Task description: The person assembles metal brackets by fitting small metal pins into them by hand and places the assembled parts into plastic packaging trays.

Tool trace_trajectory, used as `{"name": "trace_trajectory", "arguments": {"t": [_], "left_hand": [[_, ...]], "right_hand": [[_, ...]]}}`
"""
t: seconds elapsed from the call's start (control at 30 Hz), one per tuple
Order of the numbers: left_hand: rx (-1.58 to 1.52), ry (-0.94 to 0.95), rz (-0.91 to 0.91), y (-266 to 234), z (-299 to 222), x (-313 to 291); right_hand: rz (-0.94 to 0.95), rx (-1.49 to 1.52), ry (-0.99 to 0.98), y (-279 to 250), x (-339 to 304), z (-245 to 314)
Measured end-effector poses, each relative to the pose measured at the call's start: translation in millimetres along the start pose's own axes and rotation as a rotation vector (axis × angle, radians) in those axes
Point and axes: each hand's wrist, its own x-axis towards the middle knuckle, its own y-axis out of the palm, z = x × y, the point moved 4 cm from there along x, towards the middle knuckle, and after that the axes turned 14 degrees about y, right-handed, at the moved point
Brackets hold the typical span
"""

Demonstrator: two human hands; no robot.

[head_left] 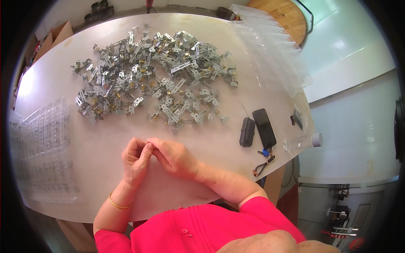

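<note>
The room around is partly shown: a round wooden top (283, 12) is at the upper right, and a cardboard box (61, 34) is beyond the left far edge of the pale table (97, 143). On the table's left side are clear plastic trays (46, 156); at the far right, layers of clear plastic (270, 48) reach over the edge. To the right of the hands there are a black case (247, 132), a dark phone (264, 127) just beside it, keys with a dark strap (264, 166), and a transparent bottle (297, 143) near the edge. The pile of small metal parts (181, 67) is spread beyond the hands. The left hand (136, 161) and the right hand (174, 157) meet, fingers bent and narrow together at the tips; I cannot tell whether they hold something.
</note>
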Motion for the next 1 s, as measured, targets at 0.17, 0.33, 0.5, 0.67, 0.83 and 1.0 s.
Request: {"name": "trace_trajectory", "arguments": {"t": [0.17, 0.33, 0.5, 0.67, 0.83, 1.0], "left_hand": [[-0.001, -0.056, 0.008, -1, -1, -3], [0.003, -0.059, -0.044, 9, -12, -1], [0.129, -0.123, 0.052, 4, -17, -3], [0.208, 0.021, 0.088, 5, -16, -6], [0.22, 0.017, 0.052, 5, -16, -9], [0.281, 0.024, 0.111, 8, -20, -6]], "right_hand": [[0.038, 0.027, 0.041, 2, 5, -6], [0.089, 0.079, 0.205, -3, 9, -7], [0.091, 0.226, 0.365, -4, 5, -18], [0.135, 0.171, 0.307, -5, 9, -10], [0.134, 0.229, 0.394, -3, 7, -10], [0.094, 0.249, 0.425, -7, 1, -13]]}}
